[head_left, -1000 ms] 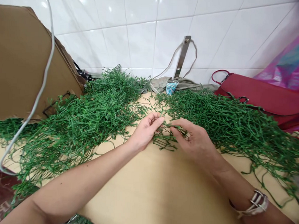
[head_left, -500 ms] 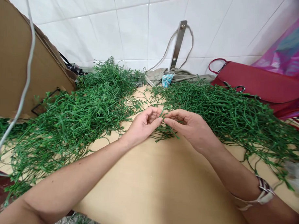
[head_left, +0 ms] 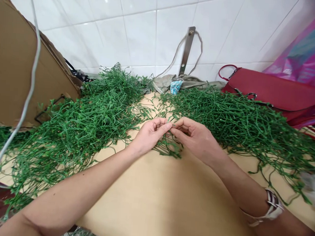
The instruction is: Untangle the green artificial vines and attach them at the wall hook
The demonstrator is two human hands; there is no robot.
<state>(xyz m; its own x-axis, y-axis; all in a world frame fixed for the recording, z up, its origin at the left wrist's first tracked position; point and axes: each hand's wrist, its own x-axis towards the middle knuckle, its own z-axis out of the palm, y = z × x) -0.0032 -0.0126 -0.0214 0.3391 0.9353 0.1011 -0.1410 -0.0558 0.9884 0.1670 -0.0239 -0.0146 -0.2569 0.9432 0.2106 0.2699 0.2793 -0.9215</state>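
My left hand (head_left: 150,135) and my right hand (head_left: 198,138) meet over the table, fingertips almost touching. Both pinch a thin green plastic-looking stem (head_left: 174,118), mostly hidden by the fingers. Beneath them a small cluster of green stems (head_left: 170,149) lies on the table. A big heap of green stems (head_left: 87,119) spreads on the left, and another heap of stems (head_left: 224,113) lies to the right, close to my right hand. A few loose strands lie between the heaps.
The pale tabletop (head_left: 141,193) runs toward me. At the back are a blue-patterned cup (head_left: 175,87), a grey cloth (head_left: 162,83) and a metal strip (head_left: 187,50) against the tiled wall. A red handbag (head_left: 274,89) stands right; a cardboard box (head_left: 27,68) and white cable (head_left: 32,75) stand left.
My hands have stayed together, with the right hand shifted slightly left and its fingers more bent. The stem between the fingertips shows less now. The view has tilted a little.
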